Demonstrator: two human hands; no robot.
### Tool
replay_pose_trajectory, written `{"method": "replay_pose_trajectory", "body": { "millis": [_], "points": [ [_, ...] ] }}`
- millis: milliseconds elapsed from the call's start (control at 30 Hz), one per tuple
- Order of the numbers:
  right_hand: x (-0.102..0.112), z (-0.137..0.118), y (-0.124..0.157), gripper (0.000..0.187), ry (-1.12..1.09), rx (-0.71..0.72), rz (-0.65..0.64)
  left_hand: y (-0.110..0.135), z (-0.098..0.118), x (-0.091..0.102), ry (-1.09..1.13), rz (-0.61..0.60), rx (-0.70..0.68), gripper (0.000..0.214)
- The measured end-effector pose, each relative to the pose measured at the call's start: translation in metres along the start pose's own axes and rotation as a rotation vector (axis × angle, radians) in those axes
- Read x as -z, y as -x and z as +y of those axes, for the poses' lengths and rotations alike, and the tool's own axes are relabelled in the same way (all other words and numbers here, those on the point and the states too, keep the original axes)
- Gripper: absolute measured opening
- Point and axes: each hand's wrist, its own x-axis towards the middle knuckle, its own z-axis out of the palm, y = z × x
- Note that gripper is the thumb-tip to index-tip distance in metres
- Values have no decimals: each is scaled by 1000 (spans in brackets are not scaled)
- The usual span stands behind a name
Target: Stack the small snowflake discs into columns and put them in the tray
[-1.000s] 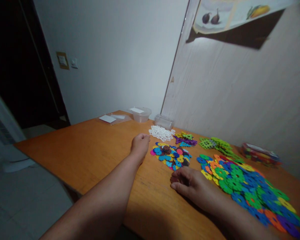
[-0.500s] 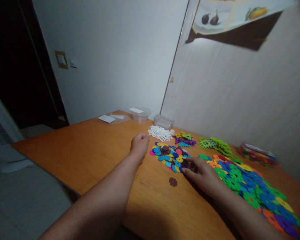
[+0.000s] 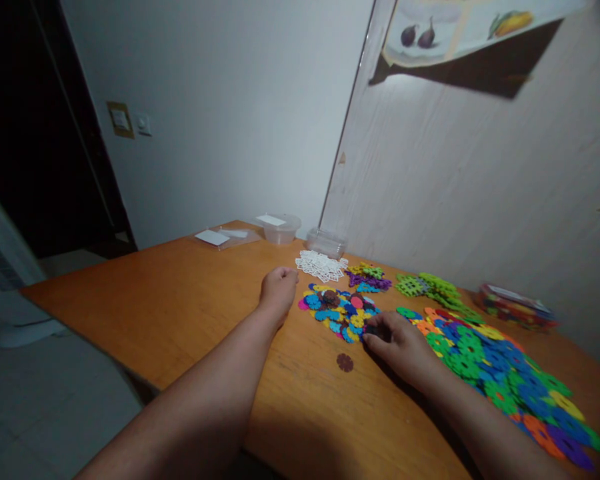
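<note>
A pile of small flower-shaped plastic discs [image 3: 340, 320] in blue, yellow, pink and brown lies on the wooden table. At its right edge my right hand [image 3: 400, 340] has thumb and fingers curled in a pinch around a dark brown disc [image 3: 377, 331], partly hidden by the fingers. One loose brown disc [image 3: 345, 363] lies flat on the table in front of the pile. My left hand [image 3: 279, 293] rests as a closed fist on the table, left of the pile; nothing shows in it. White lattice pieces [image 3: 322, 265] lie just beyond it.
Larger flower-shaped discs [image 3: 500, 367] spread across the table's right side. Behind lie purple and yellow pieces [image 3: 370, 279], green lattice pieces [image 3: 430, 288] and a filled plastic bag [image 3: 517, 307]. Clear tubs [image 3: 280, 230] and a flat packet [image 3: 225, 237] stand near the wall.
The dark disc at my right hand sits slightly farther inside the curled fingers. My left hand stays in place; the view has shifted a little.
</note>
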Motion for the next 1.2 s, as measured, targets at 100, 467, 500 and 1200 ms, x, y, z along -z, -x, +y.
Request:
{"method": "replay_pose_trajectory", "body": {
  "millis": [100, 467, 500, 1200],
  "points": [
    [0, 4, 0, 23, -54, 11, 9, 1, 1, 0, 10, 0, -2, 17],
    [4, 3, 2, 30, -74, 35, 0, 6, 9, 0, 7, 7, 9, 16],
    [4, 2, 3, 29, -83, 35, 2, 6, 9, 0, -1, 9, 10, 16],
    [7, -30, 21, 19, -313, 41, -142, 5, 8, 0, -24, 15, 31, 17]
  ]
}}
